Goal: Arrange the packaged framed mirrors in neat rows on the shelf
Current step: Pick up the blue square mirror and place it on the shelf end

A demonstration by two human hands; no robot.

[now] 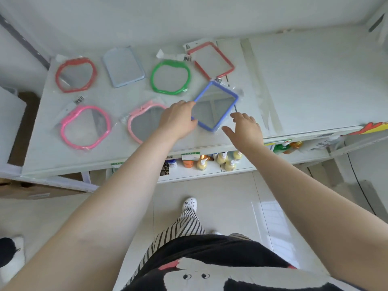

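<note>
A person stands at a wide white shelf (294, 80), seen from a head camera looking down along both bare forearms. Seven packaged framed mirrors lie flat on its left half in two rows. The back row runs, left to right: red round mirror (76, 74), pale blue rectangular mirror (123, 66), green round mirror (170, 77), red square mirror (210, 60). The front row holds two pink round mirrors (85, 127), then the blue square mirror (215, 106), which sits skewed like a diamond, its far corner just beside the red square one.

The step in hand appears to be squaring up this last mirror. The left hand (178, 120) rests on its left edge, fingers curled over the frame in a light grip. The right hand (244, 128) hovers just beside its near right corner, fingers spread wide and holding nothing. The next move likely calls for turning the frame until its sides run parallel to the shelf edge, in line with the pink pair.

The shelf's right half is bare, crossed by tape. Below, a lower shelf carries pump bottles (222, 160). The floor is pale tile.
</note>
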